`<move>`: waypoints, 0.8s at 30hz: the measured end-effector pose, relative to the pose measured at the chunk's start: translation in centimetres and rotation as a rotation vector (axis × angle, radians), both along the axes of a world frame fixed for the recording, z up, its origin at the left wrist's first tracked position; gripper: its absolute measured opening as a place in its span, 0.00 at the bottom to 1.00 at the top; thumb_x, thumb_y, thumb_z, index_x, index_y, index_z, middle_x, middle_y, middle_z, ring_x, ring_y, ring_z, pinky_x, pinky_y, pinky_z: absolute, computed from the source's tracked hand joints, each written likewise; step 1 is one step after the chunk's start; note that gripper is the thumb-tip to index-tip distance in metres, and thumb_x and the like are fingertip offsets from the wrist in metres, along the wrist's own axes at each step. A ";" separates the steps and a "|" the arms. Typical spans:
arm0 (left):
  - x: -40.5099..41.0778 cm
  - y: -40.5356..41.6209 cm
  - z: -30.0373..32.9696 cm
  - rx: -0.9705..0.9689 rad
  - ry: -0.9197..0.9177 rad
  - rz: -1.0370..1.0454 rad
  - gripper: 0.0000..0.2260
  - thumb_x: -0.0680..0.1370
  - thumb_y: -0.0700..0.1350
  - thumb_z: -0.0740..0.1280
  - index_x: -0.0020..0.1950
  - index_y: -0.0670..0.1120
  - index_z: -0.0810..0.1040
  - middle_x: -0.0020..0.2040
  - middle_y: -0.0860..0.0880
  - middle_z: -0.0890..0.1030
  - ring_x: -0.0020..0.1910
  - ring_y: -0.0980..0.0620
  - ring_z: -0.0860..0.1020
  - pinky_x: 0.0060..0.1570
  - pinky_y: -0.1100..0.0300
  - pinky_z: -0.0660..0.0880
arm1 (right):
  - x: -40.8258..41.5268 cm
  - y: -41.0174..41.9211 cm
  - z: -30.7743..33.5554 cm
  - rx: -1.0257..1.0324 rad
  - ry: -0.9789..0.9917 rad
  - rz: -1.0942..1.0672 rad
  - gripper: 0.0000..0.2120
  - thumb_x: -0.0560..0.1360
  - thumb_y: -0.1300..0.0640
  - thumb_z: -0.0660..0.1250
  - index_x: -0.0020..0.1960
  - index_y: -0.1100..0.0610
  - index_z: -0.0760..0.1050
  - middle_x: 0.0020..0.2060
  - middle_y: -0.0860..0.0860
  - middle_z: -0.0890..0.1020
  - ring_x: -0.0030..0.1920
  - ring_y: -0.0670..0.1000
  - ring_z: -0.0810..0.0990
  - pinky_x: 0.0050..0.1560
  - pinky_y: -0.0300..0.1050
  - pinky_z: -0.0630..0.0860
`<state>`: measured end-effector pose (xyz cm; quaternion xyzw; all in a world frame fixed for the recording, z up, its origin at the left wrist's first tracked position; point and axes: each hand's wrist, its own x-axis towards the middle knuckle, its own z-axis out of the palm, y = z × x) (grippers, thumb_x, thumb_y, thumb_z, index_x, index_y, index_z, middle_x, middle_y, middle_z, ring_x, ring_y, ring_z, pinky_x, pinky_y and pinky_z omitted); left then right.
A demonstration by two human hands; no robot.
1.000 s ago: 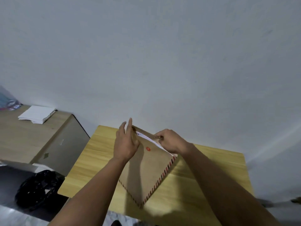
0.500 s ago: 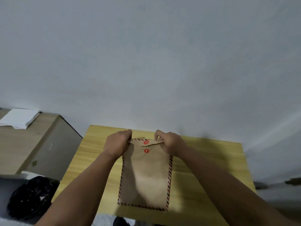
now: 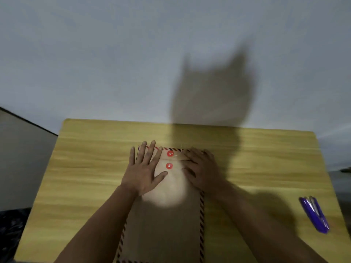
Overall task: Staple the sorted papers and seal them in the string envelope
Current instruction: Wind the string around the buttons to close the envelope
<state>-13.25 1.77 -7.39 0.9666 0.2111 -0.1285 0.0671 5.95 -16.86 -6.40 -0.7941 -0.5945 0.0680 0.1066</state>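
While both hands press flat, string envelope [image 3: 167,211] lies on table [image 3: 91,168], flap folded down. Left hand [image 3: 144,171] spread open on upper left; right hand [image 3: 201,169] flat on upper right, grasping nothing. Two red discs [image 3: 169,159] between hands; string faint, apparently unwound. Judged light, thin, easily creased: steady flap, pinch string near upper disc. Purple stapler [image 3: 314,214] well apart, right.
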 end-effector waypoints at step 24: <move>2.2 2.3 -2.6 0.057 -0.319 0.049 0.34 0.82 0.71 0.49 0.85 0.57 0.56 0.87 0.50 0.54 0.87 0.46 0.46 0.82 0.34 0.46 | 3.4 10.4 3.9 -0.385 -0.117 0.044 0.13 0.81 0.54 0.58 0.57 0.56 0.79 0.53 0.53 0.80 0.49 0.58 0.82 0.38 0.46 0.66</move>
